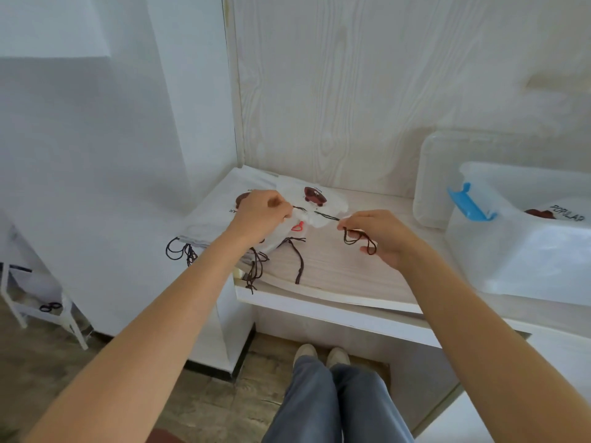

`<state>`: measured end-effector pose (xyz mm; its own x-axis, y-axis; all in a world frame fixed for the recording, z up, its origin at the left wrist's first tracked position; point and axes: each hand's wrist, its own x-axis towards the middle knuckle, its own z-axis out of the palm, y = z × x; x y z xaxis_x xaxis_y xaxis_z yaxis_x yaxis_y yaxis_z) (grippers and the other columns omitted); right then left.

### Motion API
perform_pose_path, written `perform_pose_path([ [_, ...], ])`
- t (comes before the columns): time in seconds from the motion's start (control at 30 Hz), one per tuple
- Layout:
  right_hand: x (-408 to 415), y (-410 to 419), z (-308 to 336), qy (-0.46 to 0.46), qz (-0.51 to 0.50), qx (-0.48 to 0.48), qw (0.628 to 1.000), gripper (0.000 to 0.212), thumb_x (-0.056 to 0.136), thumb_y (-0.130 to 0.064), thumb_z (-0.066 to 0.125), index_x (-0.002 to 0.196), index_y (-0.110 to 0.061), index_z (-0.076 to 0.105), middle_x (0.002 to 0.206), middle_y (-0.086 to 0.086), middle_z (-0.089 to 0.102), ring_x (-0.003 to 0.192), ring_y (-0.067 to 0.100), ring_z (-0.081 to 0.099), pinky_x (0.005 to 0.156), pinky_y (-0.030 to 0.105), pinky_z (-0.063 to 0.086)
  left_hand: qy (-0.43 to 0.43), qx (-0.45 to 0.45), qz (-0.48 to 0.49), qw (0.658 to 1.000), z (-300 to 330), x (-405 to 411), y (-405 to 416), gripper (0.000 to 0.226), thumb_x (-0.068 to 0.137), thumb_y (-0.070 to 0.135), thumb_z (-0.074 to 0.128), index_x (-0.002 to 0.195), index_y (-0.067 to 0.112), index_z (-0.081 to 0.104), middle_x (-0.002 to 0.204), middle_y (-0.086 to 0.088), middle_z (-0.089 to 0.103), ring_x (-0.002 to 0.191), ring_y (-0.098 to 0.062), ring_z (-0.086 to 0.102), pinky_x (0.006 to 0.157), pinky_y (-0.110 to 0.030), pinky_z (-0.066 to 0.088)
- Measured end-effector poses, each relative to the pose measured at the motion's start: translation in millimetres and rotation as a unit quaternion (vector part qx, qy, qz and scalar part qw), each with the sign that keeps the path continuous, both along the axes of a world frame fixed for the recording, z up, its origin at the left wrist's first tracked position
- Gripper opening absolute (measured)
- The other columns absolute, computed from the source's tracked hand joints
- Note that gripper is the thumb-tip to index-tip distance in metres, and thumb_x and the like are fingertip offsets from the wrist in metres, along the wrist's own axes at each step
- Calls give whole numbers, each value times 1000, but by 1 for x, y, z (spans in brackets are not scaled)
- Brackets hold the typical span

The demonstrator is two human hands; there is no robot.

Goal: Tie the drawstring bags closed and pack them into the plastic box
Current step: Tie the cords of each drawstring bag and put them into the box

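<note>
On the white shelf (335,266), at twelve o'clock from the feet, a white bag (307,206) is pinched at its neck by the left hand (260,212). Its dark string (326,215) is pinched tight by the right hand (377,235). At three o'clock sits the plastic box (511,251), one bag inside.

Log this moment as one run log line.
step: tying bag | left hand: grips bag | right hand: pulls drawstring | plastic box: one bag inside
</note>
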<state>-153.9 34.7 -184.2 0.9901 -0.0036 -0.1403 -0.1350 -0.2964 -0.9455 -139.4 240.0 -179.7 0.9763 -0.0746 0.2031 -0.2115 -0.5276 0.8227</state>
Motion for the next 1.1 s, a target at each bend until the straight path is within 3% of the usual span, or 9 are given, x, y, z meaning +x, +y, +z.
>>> perform_pose_path([
  [0.1, -4, 5, 0, -16, -15, -27, 999, 15, 83, -18, 63, 83, -4, 69, 101, 1, 63, 97, 17, 54, 76, 31, 34, 116, -178, -36, 977, 8, -9, -9, 16, 90, 12, 52, 82, 3, 62, 77, -5, 68, 69, -11, 67, 68, -18, 53],
  [0.2, -4, 10, 0, -73, -16, -31, 997, 23, 82, -14, 64, 82, 9, 62, 81, 7, 62, 80, 14, 56, 74, 27, 39, 185, -336, -58, 922, 7, -9, -19, 20, 94, 13, 49, 79, 7, 59, 77, -5, 70, 80, -20, 66, 79, -27, 53],
  [0.33, -10, 21, 1, -41, 35, 218, 974, 10, 90, -8, 56, 80, -9, 59, 83, 4, 69, 75, 15, 68, 63, 20, 51, 211, -428, -96, 873, 3, -4, -28, 36, 96, 19, 47, 69, 17, 71, 90, 1, 74, 93, -12, 66, 96, -28, 43],
  [0.5, -6, 24, -5, 10, 61, 429, 901, 15, 93, -5, 49, 93, -4, 64, 84, 3, 72, 79, 11, 70, 65, 15, 53, 200, -443, -126, 865, 0, 0, -44, 24, 96, 19, 47, 103, 5, 66, 105, -5, 67, 69, 0, 65, 60, -13, 48],
  [0.63, -4, 28, -4, 42, 76, 465, 881, 14, 92, -4, 50, 93, -3, 64, 80, 4, 71, 76, 10, 70, 72, 14, 54, 172, -463, -118, 861, -5, 9, -50, 19, 95, 15, 51, 97, 3, 66, 105, -11, 64, 76, -4, 63, 61, -10, 48],
  [0.77, 1, 20, -1, 8, 79, 377, 923, 12, 92, -5, 52, 90, -1, 64, 80, 7, 70, 73, 9, 68, 74, 16, 53, 167, -445, -113, 873, -4, 14, -52, 20, 95, 15, 51, 99, 2, 65, 100, -14, 61, 60, -3, 61, 55, -11, 47],
  [0.9, 3, 10, 1, -110, 33, 93, 989, 27, 84, -8, 66, 79, 17, 59, 69, 29, 49, 61, 17, 56, 63, 16, 48, 167, -418, -113, 886, -2, 14, -51, 20, 95, 19, 49, 102, 9, 66, 104, -2, 69, 93, -3, 66, 76, -15, 47],
  [0.97, 4, 6, 3, -167, 33, -82, 982, 35, 80, -14, 70, 78, 18, 57, 67, 26, 47, 61, 25, 41, 57, 21, 34, 166, -398, -108, 896, 0, 13, -53, 21, 96, 22, 48, 100, 13, 66, 106, 1, 70, 99, -3, 65, 85, -18, 44],
  [1.1, 4, 1, 11, -257, 43, -317, 912, 15, 83, -13, 67, 85, 2, 70, 110, 11, 63, 100, 22, 59, 81, 19, 36, 161, -373, -114, 907, 1, 10, -56, 26, 97, 25, 45, 95, 15, 68, 105, 2, 71, 106, -7, 63, 95, -23, 41],
])
